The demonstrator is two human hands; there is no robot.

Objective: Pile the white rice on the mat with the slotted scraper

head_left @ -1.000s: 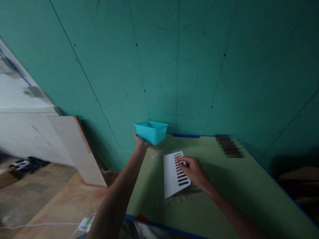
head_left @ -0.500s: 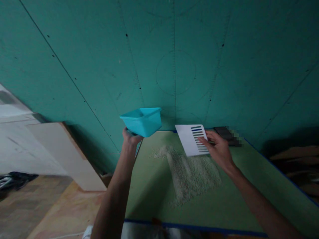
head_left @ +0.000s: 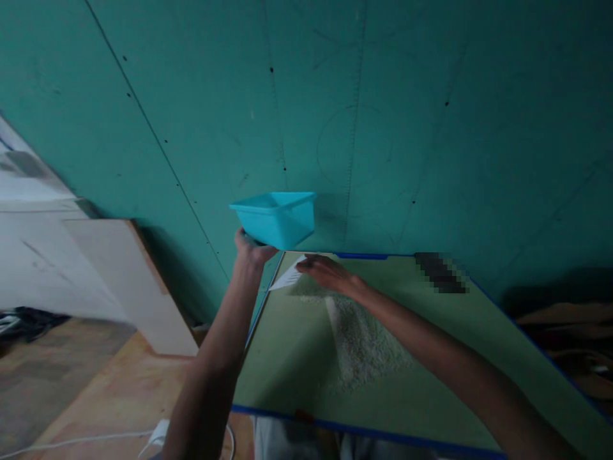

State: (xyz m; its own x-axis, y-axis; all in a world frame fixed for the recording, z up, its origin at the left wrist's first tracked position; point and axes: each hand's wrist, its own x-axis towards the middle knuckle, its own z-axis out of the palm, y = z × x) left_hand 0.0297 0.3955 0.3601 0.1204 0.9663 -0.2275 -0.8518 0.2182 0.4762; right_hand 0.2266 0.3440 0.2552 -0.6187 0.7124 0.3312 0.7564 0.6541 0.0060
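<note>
My left hand (head_left: 251,249) holds a small turquoise plastic tub (head_left: 276,216) from below, in the air just beyond the far left corner of a green table (head_left: 431,390). My right hand (head_left: 324,273) grips a white slotted card (head_left: 288,277) and presses it low on the table near that corner, right under the tub. A spread of pale grains (head_left: 361,342) lies on the green top behind the card, widening toward me.
A teal board wall (head_left: 383,115) rises directly behind the table. A dark blurred object (head_left: 439,273) lies at the table's far edge. A pale board (head_left: 129,281) leans at the left, and a white cable (head_left: 96,439) runs over the wooden floor.
My right hand carried the white card from the far middle of the table leftward to the corner under the tub. The tub stayed up at the corner, and the grain pile shows uncovered.
</note>
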